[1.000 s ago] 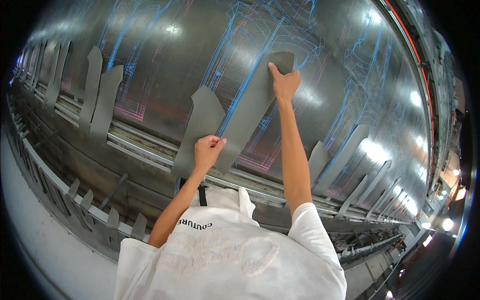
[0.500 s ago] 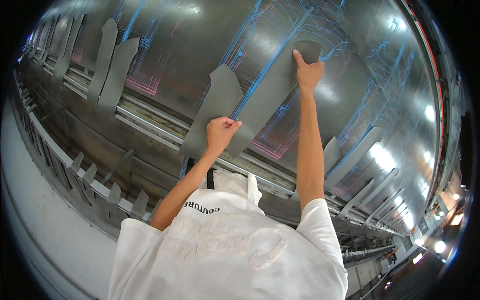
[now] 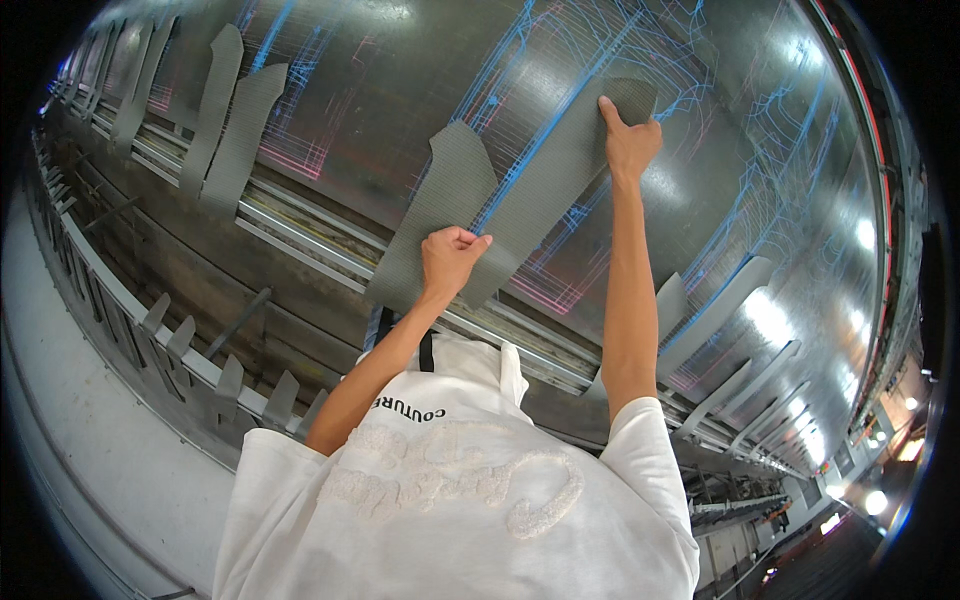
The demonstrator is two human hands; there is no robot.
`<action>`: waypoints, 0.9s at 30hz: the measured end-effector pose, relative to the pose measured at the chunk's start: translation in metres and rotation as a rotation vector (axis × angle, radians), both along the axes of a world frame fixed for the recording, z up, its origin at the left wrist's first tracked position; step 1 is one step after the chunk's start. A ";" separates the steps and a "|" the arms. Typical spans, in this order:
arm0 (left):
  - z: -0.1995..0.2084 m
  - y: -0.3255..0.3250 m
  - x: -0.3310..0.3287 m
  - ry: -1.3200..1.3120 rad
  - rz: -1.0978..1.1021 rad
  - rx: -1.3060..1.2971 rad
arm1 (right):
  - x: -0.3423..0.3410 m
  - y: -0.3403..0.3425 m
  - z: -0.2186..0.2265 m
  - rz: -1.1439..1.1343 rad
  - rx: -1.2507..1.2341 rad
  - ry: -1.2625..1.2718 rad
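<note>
Fabric of a white T-shirt (image 3: 450, 520) fills the near view, both bare arms reaching up from it. Left hand (image 3: 450, 258) is curled closed, pinching the lower edge of a long grey cut piece (image 3: 545, 190) lying on the shiny metal table (image 3: 380, 90) (scribbled with blue lines). Right hand (image 3: 630, 140), farther off, presses the piece's upper end with fingers extended. Similar grey pieces (image 3: 230, 120) lie well left of both hands.

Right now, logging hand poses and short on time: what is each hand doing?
Left hand: closed, pinching the lower edge of the long grey fabric piece.
Right hand: open, pressing that piece's top end flat.
</note>
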State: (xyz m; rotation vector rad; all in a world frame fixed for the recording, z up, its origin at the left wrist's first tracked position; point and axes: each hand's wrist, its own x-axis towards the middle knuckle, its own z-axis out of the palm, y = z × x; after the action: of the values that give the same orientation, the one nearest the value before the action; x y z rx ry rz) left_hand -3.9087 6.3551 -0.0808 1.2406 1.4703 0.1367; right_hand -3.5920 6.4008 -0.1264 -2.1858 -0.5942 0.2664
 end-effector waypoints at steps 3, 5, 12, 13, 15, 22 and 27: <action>-0.001 0.000 -0.001 0.000 0.006 -0.002 | 0.000 -0.001 0.000 0.004 -0.007 0.023; 0.000 0.000 -0.001 0.000 0.001 0.006 | -0.001 0.000 0.002 0.007 0.010 0.039; 0.005 0.003 0.002 0.038 -0.013 -0.009 | 0.000 -0.001 -0.002 0.021 0.013 0.013; 0.005 0.003 0.002 0.034 -0.013 -0.005 | -0.001 0.000 0.000 0.016 0.025 0.052; 0.004 0.003 0.001 0.028 -0.015 0.003 | -0.004 0.000 0.005 0.005 0.048 0.131; -0.004 -0.001 -0.001 0.038 -0.017 0.064 | 0.000 -0.002 -0.009 0.002 -0.016 0.034; 0.009 -0.001 0.004 0.260 -0.185 0.207 | -0.008 0.000 0.008 0.040 0.000 -0.124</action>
State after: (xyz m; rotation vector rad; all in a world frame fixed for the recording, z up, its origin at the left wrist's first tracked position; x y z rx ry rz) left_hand -3.9051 6.3537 -0.0722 1.6040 1.5826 0.0021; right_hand -3.5999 6.4005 -0.1188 -2.2037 -0.7071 0.1518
